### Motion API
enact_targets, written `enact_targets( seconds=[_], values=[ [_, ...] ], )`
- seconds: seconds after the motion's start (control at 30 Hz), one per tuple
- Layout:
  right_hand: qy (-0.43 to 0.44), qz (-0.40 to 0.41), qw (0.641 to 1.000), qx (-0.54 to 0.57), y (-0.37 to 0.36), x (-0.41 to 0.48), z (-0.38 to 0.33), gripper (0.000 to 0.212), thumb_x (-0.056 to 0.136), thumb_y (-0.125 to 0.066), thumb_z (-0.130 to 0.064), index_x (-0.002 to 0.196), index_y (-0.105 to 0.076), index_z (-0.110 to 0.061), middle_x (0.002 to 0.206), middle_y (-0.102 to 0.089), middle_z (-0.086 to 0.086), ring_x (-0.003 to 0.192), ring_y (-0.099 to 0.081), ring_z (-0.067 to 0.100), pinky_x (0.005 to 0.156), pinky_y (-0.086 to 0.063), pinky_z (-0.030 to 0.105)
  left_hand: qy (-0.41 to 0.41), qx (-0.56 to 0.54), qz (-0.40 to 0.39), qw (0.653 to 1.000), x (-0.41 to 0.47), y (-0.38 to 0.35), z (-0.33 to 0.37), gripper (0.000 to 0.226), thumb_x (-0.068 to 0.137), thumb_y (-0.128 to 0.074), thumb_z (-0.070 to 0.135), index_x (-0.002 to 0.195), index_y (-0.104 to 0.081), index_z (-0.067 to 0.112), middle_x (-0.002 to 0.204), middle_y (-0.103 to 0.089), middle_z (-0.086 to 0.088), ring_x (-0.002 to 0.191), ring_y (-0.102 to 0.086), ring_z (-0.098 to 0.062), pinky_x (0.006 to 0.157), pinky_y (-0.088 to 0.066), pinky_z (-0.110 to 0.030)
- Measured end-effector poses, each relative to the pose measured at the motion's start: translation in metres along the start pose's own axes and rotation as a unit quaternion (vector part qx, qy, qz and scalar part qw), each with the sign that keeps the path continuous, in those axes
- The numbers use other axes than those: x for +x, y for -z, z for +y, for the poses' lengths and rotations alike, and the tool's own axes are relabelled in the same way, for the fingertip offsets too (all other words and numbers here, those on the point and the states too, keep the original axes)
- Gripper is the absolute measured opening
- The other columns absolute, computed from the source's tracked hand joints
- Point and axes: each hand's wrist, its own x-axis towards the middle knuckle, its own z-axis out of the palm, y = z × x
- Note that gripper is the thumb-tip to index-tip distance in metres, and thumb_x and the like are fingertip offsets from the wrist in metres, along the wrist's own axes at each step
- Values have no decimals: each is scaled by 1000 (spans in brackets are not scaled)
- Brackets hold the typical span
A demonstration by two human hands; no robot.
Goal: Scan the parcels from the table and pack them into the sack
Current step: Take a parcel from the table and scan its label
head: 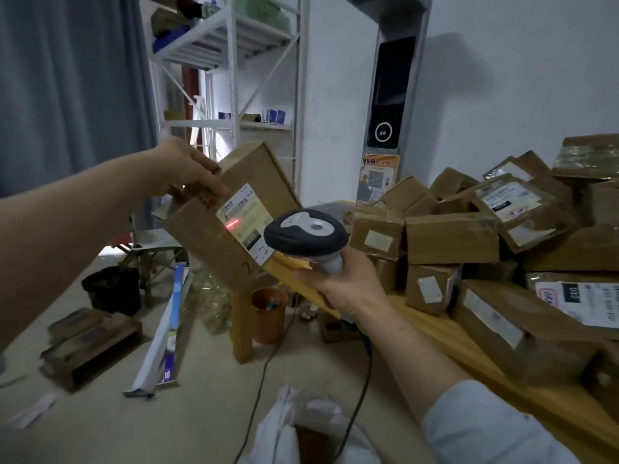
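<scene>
The room is sitting in dim, flat indoor light with a cool cast. A brighter patch is glowing behind the white shelving (231, 78), and the tall kiosk (390, 95) is throwing a soft shadow onto the wall to its right. A red scan line (232, 224) is glowing on the label. Wide-angle distortion is bending verticals near the edges, and the floor clutter at lower left is smearing with blur.

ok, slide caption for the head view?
Left hand holds a parcel while right hand aims the scanner at its label.

My count back then: one raised parcel (231, 212), one scanner (306, 234), one white sack (301, 426), two hands, left (182, 169) and right (341, 283).
</scene>
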Motion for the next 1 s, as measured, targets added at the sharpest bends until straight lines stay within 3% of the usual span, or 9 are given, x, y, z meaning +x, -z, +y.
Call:
enact_targets(
  seconds=[0.27,0.37,0.47,0.6,0.8,1.0],
  values=[
    [18,-10,1000,-23,-12,-1,14,35,78,-78,-25,96,-51,-38,89,-56,-23,94,-56,6,83,-46,25,19,21,-24,999,10,-15,-13,51,65,-83,8,113,-67,10,90,-60,-7,90,-56,-28,88,-51,-47],
    [9,-10,1000,-17,-11,0,20,36,78,-78,-25,101,-53,-36,100,-61,-14,101,-59,10,87,-49,28,19,20,-35,999,14,-21,-13,52,65,-82,8,115,-66,10,102,-61,-11,98,-54,-30,89,-51,-48],
    [3,-6,1000,-10,-9,0,24,37,77,-79,-24,104,-55,-34,105,-63,-11,104,-60,11,88,-49,29,17,27,-41,999,18,-28,-12,54,65,-82,7,116,-66,10,113,-61,-15,108,-55,-34,91,-50,-51],
    [9,-6,1000,-8,-5,-3,29,35,77,-79,-24,100,-54,-35,101,-62,-13,101,-60,10,86,-50,28,21,27,-43,998,21,-34,-13,54,62,-84,8,113,-67,10,112,-61,-14,110,-56,-35,88,-51,-49],
    [9,-14,1000,1,-2,-6,39,39,78,-78,-24,105,-52,-35,98,-56,-19,96,-54,2,71,-40,9,20,27,-50,998,22,-45,-14,52,65,-82,8,114,-66,9,109,-62,-15,108,-58,-34,89,-51,-48],
    [-10,-17,1000,7,-1,-9,48,43,80,-77,-22,116,-54,-28,110,-60,-12,101,-54,4,74,-42,9,29,22,-72,997,24,-57,-19,53,66,-81,7,116,-64,8,113,-63,-17,110,-58,-35,92,-50,-50]
  ],
)
